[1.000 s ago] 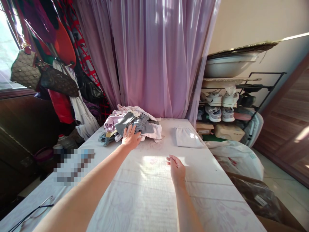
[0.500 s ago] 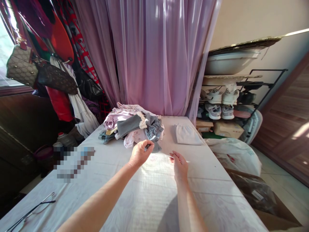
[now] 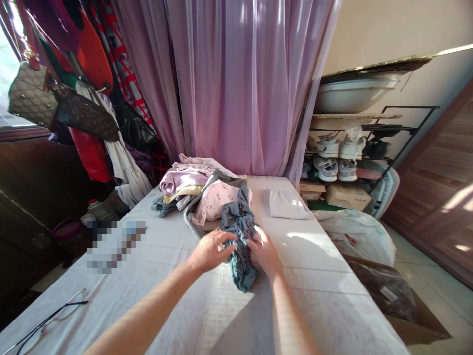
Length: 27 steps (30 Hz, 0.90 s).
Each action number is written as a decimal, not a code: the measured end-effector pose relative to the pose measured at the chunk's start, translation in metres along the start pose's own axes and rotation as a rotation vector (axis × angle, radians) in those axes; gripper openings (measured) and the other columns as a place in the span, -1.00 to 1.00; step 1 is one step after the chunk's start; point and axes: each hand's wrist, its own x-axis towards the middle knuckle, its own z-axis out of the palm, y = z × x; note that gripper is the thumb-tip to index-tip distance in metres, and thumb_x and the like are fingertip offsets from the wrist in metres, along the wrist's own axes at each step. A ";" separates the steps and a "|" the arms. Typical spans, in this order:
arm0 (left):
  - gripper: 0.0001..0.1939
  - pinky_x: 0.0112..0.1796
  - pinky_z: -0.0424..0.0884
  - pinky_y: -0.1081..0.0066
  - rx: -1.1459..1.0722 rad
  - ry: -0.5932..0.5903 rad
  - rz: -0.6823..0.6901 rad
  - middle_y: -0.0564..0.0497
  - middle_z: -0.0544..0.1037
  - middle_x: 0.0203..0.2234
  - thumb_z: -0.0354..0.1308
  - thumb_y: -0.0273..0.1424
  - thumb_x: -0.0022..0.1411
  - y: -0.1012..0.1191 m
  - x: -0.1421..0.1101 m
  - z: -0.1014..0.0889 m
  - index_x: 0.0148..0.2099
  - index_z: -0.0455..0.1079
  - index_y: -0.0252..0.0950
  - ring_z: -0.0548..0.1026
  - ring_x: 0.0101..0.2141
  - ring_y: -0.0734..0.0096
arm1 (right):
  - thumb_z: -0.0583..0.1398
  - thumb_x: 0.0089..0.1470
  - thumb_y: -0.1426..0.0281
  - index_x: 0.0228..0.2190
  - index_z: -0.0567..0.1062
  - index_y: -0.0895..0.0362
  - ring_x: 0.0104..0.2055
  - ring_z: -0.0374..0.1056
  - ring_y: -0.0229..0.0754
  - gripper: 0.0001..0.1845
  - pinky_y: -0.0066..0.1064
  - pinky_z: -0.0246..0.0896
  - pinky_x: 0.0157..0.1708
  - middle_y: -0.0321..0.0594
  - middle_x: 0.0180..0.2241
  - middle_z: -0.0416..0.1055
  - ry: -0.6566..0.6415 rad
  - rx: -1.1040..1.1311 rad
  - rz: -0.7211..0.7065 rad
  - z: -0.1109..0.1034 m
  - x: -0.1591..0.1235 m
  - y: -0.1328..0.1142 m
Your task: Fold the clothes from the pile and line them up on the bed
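A grey-blue ruffled garment [image 3: 242, 266] with gathered fabric lies bunched on the table, stretching from the clothes pile toward me. My left hand [image 3: 210, 250] is at its left side, with thumb and bent fingers taking hold of the edge. On the opposite side, my right hand [image 3: 265, 254] has its fingertips on the gathered cloth; its thumb is partly hidden. Just behind the garment, a pale pink printed garment [image 3: 217, 199] lies on the pile. To the left are a folded lilac garment [image 3: 186, 181] and a yellow one [image 3: 183, 193].
A folded white garment [image 3: 287, 204] lies at the table's far right. Eyeglasses [image 3: 46, 320] rest at the near left. A purple curtain [image 3: 229, 88] hangs behind the table. Right of it stand a shoe rack [image 3: 369, 129], a white plastic bag [image 3: 364, 234] and a cardboard box [image 3: 424, 315].
The grey-blue garment has come off the pile toward me and now lies between my hands. Both hands have closed in on it, my right hand moving left from bare table. The pink printed garment is more exposed.
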 end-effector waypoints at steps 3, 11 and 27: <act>-0.65 0.20 0.24 0.05 0.347 0.308 -0.069 -0.15 0.47 0.14 0.16 -0.33 0.21 -0.027 0.016 -0.022 0.05 0.48 -0.20 0.37 0.17 0.04 | 0.30 -0.13 0.20 0.04 0.48 0.07 -0.07 0.50 -0.01 -0.36 -0.17 0.40 -0.03 -0.05 0.02 0.49 -0.020 -0.072 -0.062 0.003 -0.001 0.004; -0.12 0.09 0.33 0.09 0.498 0.212 -0.627 -0.29 0.27 0.28 0.18 -0.11 0.17 -0.062 0.061 -0.068 0.42 -0.03 -0.29 0.34 0.19 -0.09 | 0.18 -0.02 0.23 -0.04 0.53 0.13 -0.07 0.48 -0.02 -0.50 -0.17 0.36 0.01 -0.06 -0.08 0.54 -0.012 -0.185 -0.099 0.000 -0.002 -0.002; -0.60 -0.04 0.36 0.30 0.200 0.692 -0.443 -0.06 0.57 -0.06 -0.01 -0.33 0.29 -0.025 0.219 -0.168 0.13 0.38 -0.26 0.50 -0.06 0.18 | 0.14 -0.01 0.15 -0.21 0.62 0.09 -0.14 0.52 0.02 -0.58 -0.19 0.45 -0.17 -0.06 -0.17 0.60 0.065 -0.136 -0.123 0.005 0.002 0.003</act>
